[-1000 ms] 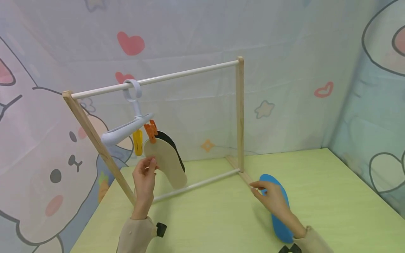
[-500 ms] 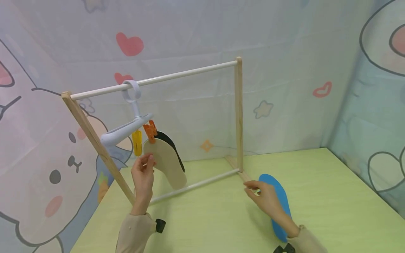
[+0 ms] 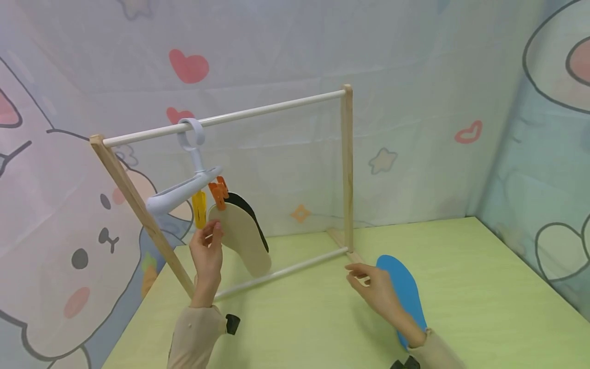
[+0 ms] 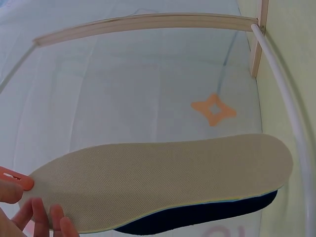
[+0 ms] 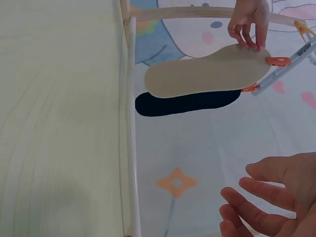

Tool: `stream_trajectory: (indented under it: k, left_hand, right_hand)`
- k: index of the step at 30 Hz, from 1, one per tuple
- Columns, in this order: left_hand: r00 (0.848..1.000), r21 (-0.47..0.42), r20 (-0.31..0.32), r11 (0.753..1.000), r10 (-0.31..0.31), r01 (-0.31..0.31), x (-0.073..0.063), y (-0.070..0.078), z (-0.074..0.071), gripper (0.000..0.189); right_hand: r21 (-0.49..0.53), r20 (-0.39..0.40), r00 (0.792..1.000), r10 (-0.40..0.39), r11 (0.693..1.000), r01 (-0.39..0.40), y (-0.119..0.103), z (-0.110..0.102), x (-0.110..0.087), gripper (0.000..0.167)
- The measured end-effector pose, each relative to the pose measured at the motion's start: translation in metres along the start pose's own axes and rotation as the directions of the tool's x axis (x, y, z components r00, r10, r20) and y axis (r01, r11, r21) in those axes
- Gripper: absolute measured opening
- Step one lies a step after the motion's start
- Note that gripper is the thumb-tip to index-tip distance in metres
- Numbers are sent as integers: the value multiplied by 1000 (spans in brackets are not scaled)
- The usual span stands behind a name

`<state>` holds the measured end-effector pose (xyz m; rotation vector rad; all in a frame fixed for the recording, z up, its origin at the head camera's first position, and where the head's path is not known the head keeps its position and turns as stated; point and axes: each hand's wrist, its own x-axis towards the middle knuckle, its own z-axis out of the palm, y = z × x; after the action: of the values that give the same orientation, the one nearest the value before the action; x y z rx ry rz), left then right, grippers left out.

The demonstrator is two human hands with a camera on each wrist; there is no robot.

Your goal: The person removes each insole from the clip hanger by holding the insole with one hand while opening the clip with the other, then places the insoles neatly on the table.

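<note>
A beige insole [image 3: 241,238] hangs from an orange clip [image 3: 217,197] on a white hanger [image 3: 184,192]. Behind it hangs a black insole [image 5: 187,103], held by a second orange clip [image 5: 250,88]. My left hand [image 3: 206,251] is at the beige insole's upper edge, fingers loosely bent; in the left wrist view its fingertips [image 4: 39,210] overlap the insole's clipped end. Just above that hand hangs a yellow clip [image 3: 199,209]. My right hand [image 3: 375,289] holds nothing, fingers relaxed, and partly covers a blue insole [image 3: 401,277] lying on the table.
The hanger hooks over the top white rod of a wooden rack [image 3: 348,169], whose lower rod [image 3: 295,267] runs close above the green table [image 3: 461,287]. A printed cloth [image 3: 276,56] covers the walls behind and beside it.
My left hand has shifted slightly up along the beige insole's edge, toward the yellow clip. My right hand has moved left, away from the blue insole's far end. The insoles stay put.
</note>
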<state>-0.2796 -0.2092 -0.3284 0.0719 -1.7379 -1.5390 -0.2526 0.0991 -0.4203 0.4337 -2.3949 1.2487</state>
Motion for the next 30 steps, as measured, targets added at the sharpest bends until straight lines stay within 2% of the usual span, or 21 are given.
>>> stream_trajectory:
  k: [6,11,18,23,30]
  left_hand:
    - [999,20,-13,999,33,-33,2,1,1,23]
    - [993,10,-54,995,104,-104,5,3,3,23]
    - [988,30,-120,995,100,-97,6,7,3,25]
    - [976,47,-143,986,164,-158,8,7,4,30]
    - [963,76,-153,974,223,-213,13,11,7,35]
  right_hand:
    - [13,1,1000,-2,1000,2,-5,4,0,21]
    - [28,9,1000,-10,1000,10,-11,10,2,23]
    - [48,15,1000,-26,999,25,-12,19,2,23]
    - [68,15,999,-30,997,29,-14,23,3,22]
    - [72,9,1000,-10,997,9,-22,25,8,22]
